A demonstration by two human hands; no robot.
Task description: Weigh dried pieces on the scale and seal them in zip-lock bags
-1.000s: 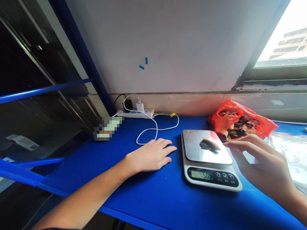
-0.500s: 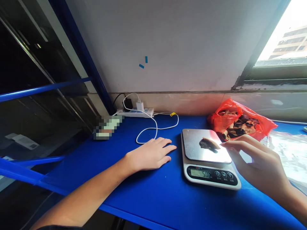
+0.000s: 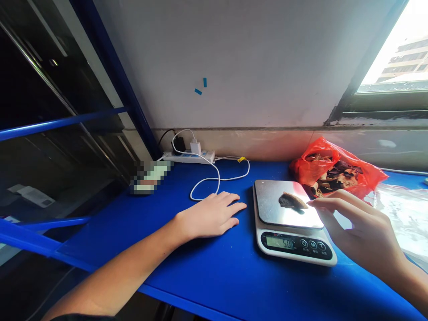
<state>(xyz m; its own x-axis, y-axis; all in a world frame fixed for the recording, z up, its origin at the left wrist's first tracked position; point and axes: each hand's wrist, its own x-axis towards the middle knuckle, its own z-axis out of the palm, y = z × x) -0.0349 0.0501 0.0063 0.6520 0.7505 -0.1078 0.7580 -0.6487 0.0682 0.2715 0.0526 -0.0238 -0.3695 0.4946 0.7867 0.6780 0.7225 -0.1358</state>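
Observation:
A dried brown slice (image 3: 293, 200), like bark or peel, lies on the steel plate of a white digital kitchen scale (image 3: 267, 214). Digits that look like 50 or 5.0 show on its display (image 3: 279, 242). My right hand (image 3: 364, 232) hovers over the plate's right edge. Its thumb and forefinger are drawn together beside the slice's right tip, with nothing visible between them; whether they touch the slice I cannot tell. To the left of the scale, my left hand (image 3: 214, 215) rests palm down on the blue table (image 3: 214, 276), fingers spread, holding nothing.
Behind the scale, an open red plastic bag (image 3: 368, 171) holds several dried brown pieces. Clear plastic (image 3: 401, 214) lies at the right. A power strip (image 3: 207, 157) with a white cable (image 3: 219, 176) runs along the wall. A blurred-out item (image 3: 150, 178) sits at the left.

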